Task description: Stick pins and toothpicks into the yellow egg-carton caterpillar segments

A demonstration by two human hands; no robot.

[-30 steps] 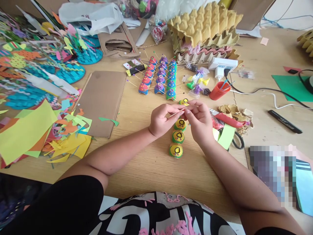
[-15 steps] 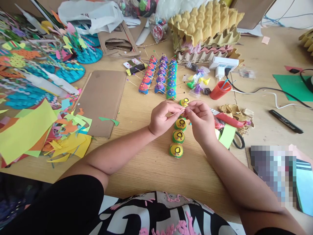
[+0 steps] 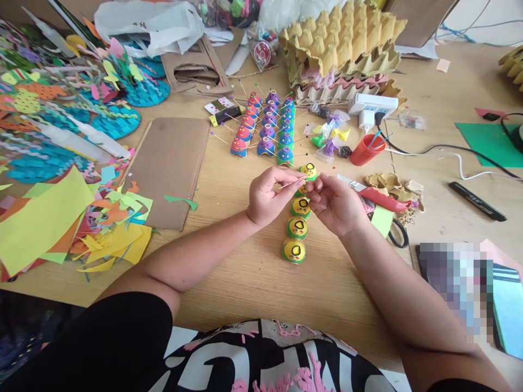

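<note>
My left hand [image 3: 267,197] pinches a thin wooden toothpick [image 3: 291,182] between thumb and fingers, its tip pointing right. Close beside that tip is my right hand [image 3: 339,202], turned partly palm up with its fingers curled together; anything in them is too small to make out. Below both hands lies a row of yellow-and-green painted egg-carton cups [image 3: 297,227] with dark rings on top, partly covered by my fingers. Beyond it stand a red row [image 3: 244,133], a purple row [image 3: 267,131] and a blue-and-green row [image 3: 286,139] of cups, with thin sticks poking out.
Egg trays [image 3: 343,43] are stacked at the back. An orange cup [image 3: 368,149], red-handled cutter [image 3: 386,200] and black marker [image 3: 477,201] lie to the right. Cardboard [image 3: 171,169] and paper scraps [image 3: 116,239] cover the left, near blue woven crafts [image 3: 118,122].
My right hand has drawn slightly right, away from the toothpick's tip, and rolled more palm up. The left hand keeps its pinch on the toothpick.
</note>
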